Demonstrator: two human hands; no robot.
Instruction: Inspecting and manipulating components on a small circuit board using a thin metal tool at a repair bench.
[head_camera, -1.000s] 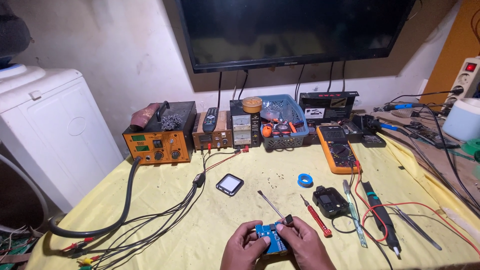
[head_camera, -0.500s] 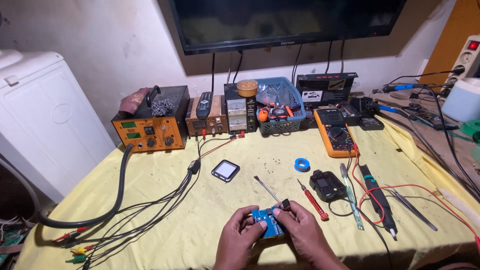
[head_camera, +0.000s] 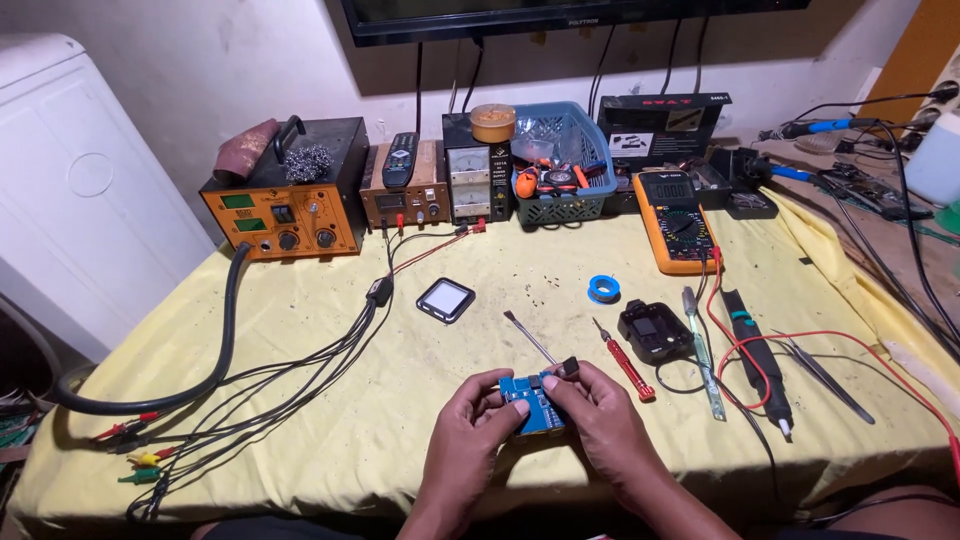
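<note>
- Both my hands grip one small blue circuit board (head_camera: 530, 402) low over the yellow tablecloth (head_camera: 330, 420).
- My left hand (head_camera: 470, 425) pinches its left edge, fingers closed.
- My right hand (head_camera: 600, 415) clamps its right side.
- A thin metal tool (head_camera: 530, 338) lies just behind; a red screwdriver (head_camera: 622, 360) sits near my right hand.

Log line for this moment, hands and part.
left hand: grips blue circuit board | right hand: grips board | red screwdriver: on table

view dipped lower, hands (head_camera: 540, 425) nearer centre
</note>
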